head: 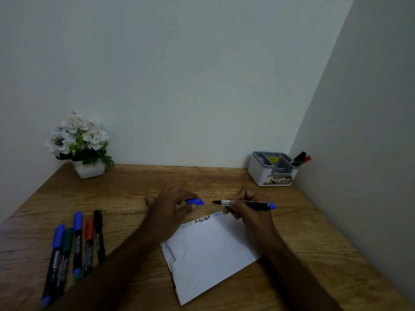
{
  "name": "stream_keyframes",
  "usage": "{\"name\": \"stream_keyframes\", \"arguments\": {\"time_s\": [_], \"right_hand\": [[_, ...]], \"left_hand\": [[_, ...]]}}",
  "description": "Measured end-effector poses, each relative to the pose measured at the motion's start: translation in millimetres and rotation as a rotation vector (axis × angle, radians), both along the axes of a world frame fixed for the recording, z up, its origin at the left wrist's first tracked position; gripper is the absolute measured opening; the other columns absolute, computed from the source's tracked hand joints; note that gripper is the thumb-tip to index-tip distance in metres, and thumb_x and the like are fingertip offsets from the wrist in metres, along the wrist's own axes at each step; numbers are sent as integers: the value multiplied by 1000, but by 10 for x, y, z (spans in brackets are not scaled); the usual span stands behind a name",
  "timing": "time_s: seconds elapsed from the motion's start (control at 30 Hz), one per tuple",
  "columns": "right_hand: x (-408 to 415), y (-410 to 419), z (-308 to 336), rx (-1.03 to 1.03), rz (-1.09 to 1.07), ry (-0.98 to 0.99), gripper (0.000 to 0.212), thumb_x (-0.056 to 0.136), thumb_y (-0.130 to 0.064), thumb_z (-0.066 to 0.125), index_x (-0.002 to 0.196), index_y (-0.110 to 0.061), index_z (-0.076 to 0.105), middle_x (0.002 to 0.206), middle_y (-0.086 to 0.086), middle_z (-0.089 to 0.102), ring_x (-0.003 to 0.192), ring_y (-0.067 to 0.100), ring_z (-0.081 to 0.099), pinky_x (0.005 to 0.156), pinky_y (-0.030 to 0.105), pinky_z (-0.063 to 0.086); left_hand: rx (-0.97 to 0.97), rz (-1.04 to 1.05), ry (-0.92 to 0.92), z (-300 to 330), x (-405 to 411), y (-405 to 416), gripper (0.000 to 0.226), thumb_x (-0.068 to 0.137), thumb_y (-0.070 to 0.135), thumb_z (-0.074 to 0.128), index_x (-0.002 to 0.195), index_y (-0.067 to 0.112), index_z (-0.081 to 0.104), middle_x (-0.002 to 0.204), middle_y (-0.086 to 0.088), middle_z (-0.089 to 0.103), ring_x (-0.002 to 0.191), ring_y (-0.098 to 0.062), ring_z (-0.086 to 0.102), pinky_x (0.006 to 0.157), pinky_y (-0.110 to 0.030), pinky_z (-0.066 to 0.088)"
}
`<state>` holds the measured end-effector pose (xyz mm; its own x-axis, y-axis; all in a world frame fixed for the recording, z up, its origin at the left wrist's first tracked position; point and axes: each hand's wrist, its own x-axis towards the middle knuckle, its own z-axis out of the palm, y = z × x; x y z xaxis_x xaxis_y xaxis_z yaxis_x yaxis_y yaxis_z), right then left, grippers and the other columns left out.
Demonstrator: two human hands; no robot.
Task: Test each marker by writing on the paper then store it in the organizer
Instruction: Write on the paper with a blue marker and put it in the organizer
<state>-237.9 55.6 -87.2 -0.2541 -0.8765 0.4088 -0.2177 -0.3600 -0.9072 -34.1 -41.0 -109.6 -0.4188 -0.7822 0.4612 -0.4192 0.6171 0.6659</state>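
A: What are we seeing at the center of the frame?

B: We are seeing the right hand point(243, 206) gripping an uncapped blue marker point(247, 203), its fingers curling round the barrel. The tip is pointing left, toward the blue cap point(195, 201), with a small gap between them.

A: And the left hand point(167, 207)?

B: It is pinching that cap between thumb and fingers, just left of center. Both hands are hovering over the upper edge of the paper point(211, 250).

A: Where is the paper lying?

B: We are finding it at lower center on the wooden desk point(134, 182), turned at an angle. Along its top edge we are reading green scribbles, black letters and some faint blue marks.

A: What about the other markers?

B: We are counting 5 capped markers point(76, 245) lying side by side at the lower left of the frame: 2 blue, 1 green, 1 red, 1 black. The organizer point(272, 169) is standing at the right, by the corner of the walls, with 3 markers point(301, 158) leaning out of its right compartment.

A: Anything else?

B: A white flower pot point(83, 144) is sitting at the left, against the wall.
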Motion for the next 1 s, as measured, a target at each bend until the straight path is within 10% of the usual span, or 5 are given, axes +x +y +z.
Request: {"name": "stream_keyframes", "arguments": {"time_s": [0.67,1.0], "right_hand": [[41,-7,-11,66,161,6,17,88,-11,70,73,-5,64,62,5,63,59,13,57,58,25,45],[76,-20,19,86,286,-167,26,85,-17,71,76,3,58,59,10,56,55,21,46,50,24,37]], "left_hand": [[-122,-153,-98,185,-2,190,45,77,64,36,97,38,68,88,34,54,99,1,50,87,-40,23],[-134,-198,28,163,-31,227,26,82,53,51,90,34,68,82,24,59,88,0,53,83,-49,39]]}}
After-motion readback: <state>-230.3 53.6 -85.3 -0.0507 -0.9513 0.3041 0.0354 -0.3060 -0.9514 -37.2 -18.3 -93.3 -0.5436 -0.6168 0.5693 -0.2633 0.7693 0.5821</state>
